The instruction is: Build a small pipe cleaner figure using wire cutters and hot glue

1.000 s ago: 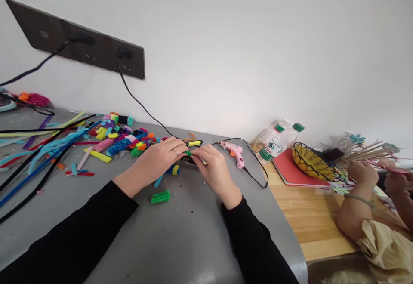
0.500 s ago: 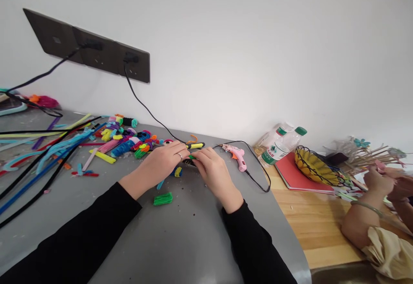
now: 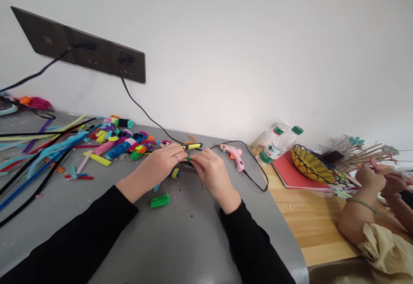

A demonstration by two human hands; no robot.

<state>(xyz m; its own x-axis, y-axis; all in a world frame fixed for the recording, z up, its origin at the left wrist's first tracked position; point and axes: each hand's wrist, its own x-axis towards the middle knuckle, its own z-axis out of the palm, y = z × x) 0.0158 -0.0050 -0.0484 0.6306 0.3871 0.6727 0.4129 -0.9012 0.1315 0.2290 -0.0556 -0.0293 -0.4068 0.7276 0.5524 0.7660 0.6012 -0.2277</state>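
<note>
Over the grey table, my left hand [image 3: 158, 168] and my right hand [image 3: 213, 172] meet with fingertips pinched together. Between them shows a small bit of green pipe cleaner [image 3: 188, 159], mostly covered by the fingers. Just behind the fingertips lies a yellow and black tool [image 3: 192, 146]; part of it is hidden. Under my left hand a small blue and yellow fuzzy piece [image 3: 175, 173] peeks out. Closer to me, a bundle of short green pipe cleaners [image 3: 160, 200] rests on the table.
Many loose pipe cleaners [image 3: 61, 146] and fuzzy figures [image 3: 119, 142] spread across the left. A pink glue gun [image 3: 237, 159] with a black cord lies right of my hands. Beyond are bottles [image 3: 274, 146], a yellow basket [image 3: 312, 165], and another person's hands [image 3: 371, 178].
The view has shifted slightly, so the surroundings sit a little further left. Both my hands keep their pinch in nearly the same place.
</note>
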